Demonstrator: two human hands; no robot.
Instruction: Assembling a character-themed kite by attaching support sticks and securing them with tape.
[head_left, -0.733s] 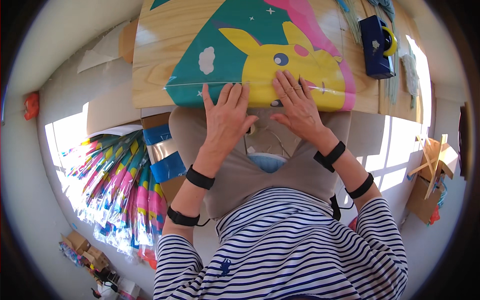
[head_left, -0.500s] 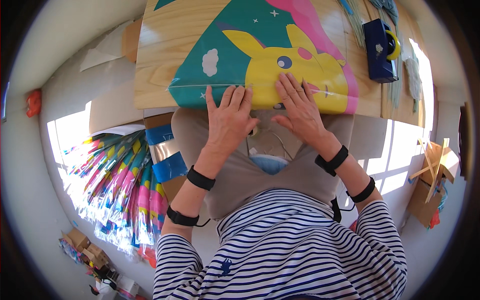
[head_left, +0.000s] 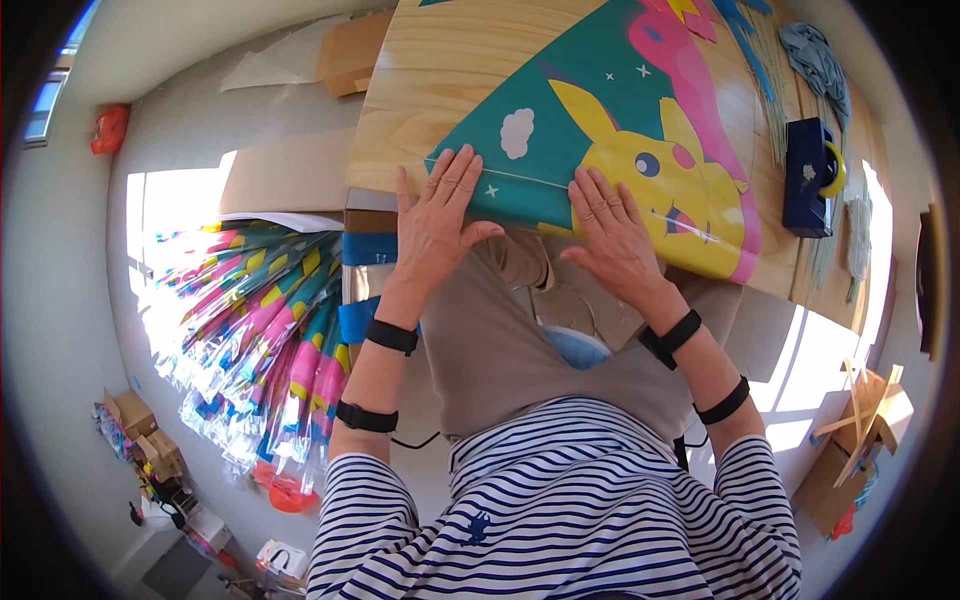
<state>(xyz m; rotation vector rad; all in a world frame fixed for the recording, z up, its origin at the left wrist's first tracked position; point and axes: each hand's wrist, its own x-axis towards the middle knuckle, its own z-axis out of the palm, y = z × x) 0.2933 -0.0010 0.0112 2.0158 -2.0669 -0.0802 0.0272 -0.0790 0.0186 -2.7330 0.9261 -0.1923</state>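
A large colourful sheet (head_left: pixel 620 130), teal with a yellow cartoon creature, a pink band and a white cloud, lies on a wooden table (head_left: pixel 440 80). Its near edge hangs over the table's front edge. My left hand (head_left: pixel 437 215) lies flat on the sheet's near left corner, fingers spread. My right hand (head_left: pixel 612 235) presses flat on the yellow part near the front edge. A thin straight stick (head_left: pixel 540 185) runs across the sheet between the two hands. Both wrists wear black bands.
A dark blue tape dispenser with a yellow roll (head_left: pixel 812 175) stands on the table's right side. Thin sticks and grey-blue pieces (head_left: pixel 815 60) lie beyond it. Several wrapped colourful kites (head_left: pixel 265 340) fan out on the floor at left. Cardboard boxes (head_left: pixel 850 440) sit at right.
Both hands have stayed flat on the sheet. The view has shifted, so the table and sheet now appear turned and lower right in the picture.
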